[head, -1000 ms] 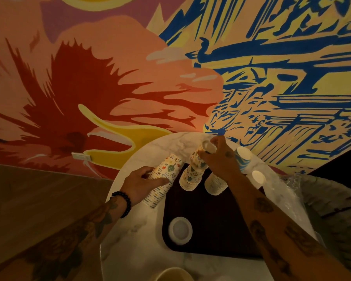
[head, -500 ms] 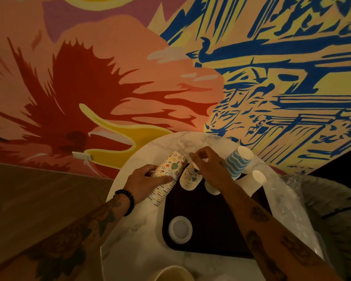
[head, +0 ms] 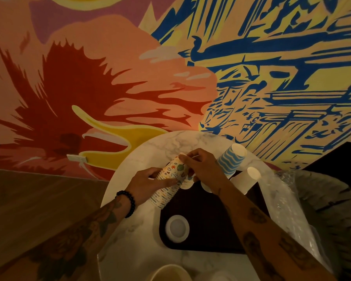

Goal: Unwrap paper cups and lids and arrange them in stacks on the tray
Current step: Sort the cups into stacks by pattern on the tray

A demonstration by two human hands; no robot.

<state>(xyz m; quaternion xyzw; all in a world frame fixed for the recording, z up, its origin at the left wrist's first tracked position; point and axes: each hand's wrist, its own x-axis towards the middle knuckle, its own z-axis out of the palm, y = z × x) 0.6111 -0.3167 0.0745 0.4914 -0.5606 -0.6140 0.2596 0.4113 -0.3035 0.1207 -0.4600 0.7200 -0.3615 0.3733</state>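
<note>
Okay, both hands are on one thing. Left hand (head: 148,183) is wrapped round the middle of the printed cups (head: 167,180), a long nested stack held tilted, with its low end over the desk (head: 134,240) just off the tray's far-left corner and its top end pointing away from me. Right hand (head: 201,168) meets it at the top, fingertips pinched on the uppermost rim. I read that as left bracing the stack so right can pull cups off the end. Whether any wrap is on it I can't tell, too dim. A short stack (head: 185,184) of the same print stands on the tray (head: 211,236) right under the right hand, partly hidden, likely where the pulled cups go. Blue cups (head: 230,160) stand at the tray's far edge with white cups (head: 249,177) just beside them on the right, so the stacks line the back row. One lid (head: 177,228) lies flat, alone, near the tray's front-left. Crumpled wrap (head: 288,201) sits off the tray on the right, out of the way. Task is about midway, I'd judge, with lids barely begun.
</note>
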